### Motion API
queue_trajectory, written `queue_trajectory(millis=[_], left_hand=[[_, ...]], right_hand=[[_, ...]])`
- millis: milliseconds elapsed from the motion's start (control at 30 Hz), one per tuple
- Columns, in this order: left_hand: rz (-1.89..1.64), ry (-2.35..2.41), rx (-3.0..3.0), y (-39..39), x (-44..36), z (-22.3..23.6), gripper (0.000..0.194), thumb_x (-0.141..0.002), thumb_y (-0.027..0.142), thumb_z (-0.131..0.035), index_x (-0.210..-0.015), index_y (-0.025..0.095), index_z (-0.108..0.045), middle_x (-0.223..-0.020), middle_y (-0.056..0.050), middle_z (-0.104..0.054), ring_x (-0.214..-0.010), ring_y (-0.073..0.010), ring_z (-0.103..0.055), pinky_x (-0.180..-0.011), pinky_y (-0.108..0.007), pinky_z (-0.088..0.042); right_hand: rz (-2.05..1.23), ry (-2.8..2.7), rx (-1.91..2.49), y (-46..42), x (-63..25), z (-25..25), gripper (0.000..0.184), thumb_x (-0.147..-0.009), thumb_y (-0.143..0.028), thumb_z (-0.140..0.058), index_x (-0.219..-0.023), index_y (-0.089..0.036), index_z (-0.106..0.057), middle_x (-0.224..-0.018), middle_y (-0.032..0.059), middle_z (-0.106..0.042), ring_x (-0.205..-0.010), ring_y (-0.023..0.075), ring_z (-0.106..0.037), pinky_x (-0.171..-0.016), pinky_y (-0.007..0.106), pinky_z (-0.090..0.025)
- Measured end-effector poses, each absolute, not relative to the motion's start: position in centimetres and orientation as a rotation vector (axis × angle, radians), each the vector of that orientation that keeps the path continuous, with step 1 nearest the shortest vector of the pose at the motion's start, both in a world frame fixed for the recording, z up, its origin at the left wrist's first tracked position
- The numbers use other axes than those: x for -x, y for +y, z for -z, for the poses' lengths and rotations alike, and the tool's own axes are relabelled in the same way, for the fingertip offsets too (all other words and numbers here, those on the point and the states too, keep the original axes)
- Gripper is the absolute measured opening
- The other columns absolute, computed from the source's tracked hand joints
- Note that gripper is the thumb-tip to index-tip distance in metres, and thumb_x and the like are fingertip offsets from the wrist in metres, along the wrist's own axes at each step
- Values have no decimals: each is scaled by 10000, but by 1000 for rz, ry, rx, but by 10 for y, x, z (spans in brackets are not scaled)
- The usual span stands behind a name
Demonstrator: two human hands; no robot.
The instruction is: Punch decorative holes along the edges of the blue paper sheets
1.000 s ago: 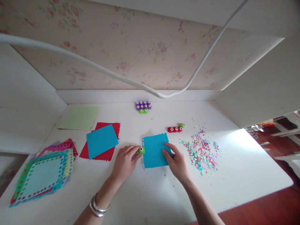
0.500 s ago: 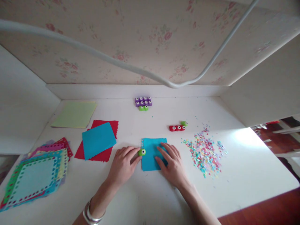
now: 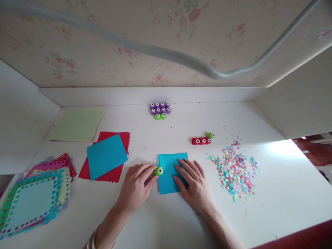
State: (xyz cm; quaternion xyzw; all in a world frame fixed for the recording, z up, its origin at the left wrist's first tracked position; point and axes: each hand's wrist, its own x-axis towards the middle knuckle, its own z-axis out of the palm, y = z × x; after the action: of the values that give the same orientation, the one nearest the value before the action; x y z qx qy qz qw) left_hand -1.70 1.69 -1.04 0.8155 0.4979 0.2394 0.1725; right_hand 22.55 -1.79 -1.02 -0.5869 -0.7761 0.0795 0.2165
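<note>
A blue sheet of paper (image 3: 168, 185) lies flat on the white desk in front of me, with small punched holes along the upper part of its left edge. At that left edge sits a small green craft punch (image 3: 158, 171), held between the thumb and fingers of my left hand (image 3: 137, 185). My right hand (image 3: 194, 181) rests on the right part of the sheet, its fingers spread and stretched out. It holds the paper down and grips nothing else. The fingertips of my left hand are partly hidden behind the punch.
Purple and green punches (image 3: 160, 110) stand at the back, red ones (image 3: 201, 141) nearer right with another green punch (image 3: 210, 135). Paper confetti (image 3: 237, 171) lies right. Left are blue paper (image 3: 107, 155) on red sheets, pale green sheets (image 3: 77, 124) and hole-bordered sheets (image 3: 33, 200). A cable (image 3: 155, 52) hangs ahead.
The view has shifted slightly. The green punch remains in my left hand at the paper's left edge, and my right hand stays on the sheet.
</note>
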Motion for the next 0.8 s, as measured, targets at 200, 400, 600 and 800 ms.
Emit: queue_trajectory(millis=[200, 400, 600, 800], left_hand=[[-694, 1426, -2286, 16, 17, 10, 294, -914, 397, -608, -1178, 273, -648, -1089, -71, -704, -986, -247, -656, -870, -414, -518], [-682, 1461, -2120, 25, 9, -8, 322, -895, 455, -616, -1141, 251, -646, -1093, -75, -700, -998, -247, -649, -846, -390, -532], [-664, 1473, -2150, 37, -9, -18, 246, -938, 425, -558, -959, 245, -724, -935, -51, -711, -904, -224, -654, -806, -373, -515], [-641, 1456, -2137, 39, -14, -16, 226, -922, 393, -591, -815, 235, -711, -839, -44, -695, -828, -208, -656, -772, -344, -512]], right_hand=[[-235, -2145, 1628, -17, -226, 10, 368, -919, -325, -599, -1282, -272, -630, -1375, 68, -601, -1288, 297, -534, -1125, 549, -331], [-231, -2149, 1621, -18, -226, 9, 363, -927, -331, -590, -1282, -267, -623, -1387, 63, -591, -1291, 293, -529, -1128, 539, -323], [-205, -2156, 1620, -18, -226, 10, 350, -937, -346, -578, -1273, -254, -621, -1387, 62, -592, -1285, 289, -532, -1125, 534, -320], [-180, -2161, 1615, -19, -227, 12, 355, -941, -351, -573, -1280, -255, -616, -1384, 63, -595, -1283, 289, -532, -1115, 536, -328]])
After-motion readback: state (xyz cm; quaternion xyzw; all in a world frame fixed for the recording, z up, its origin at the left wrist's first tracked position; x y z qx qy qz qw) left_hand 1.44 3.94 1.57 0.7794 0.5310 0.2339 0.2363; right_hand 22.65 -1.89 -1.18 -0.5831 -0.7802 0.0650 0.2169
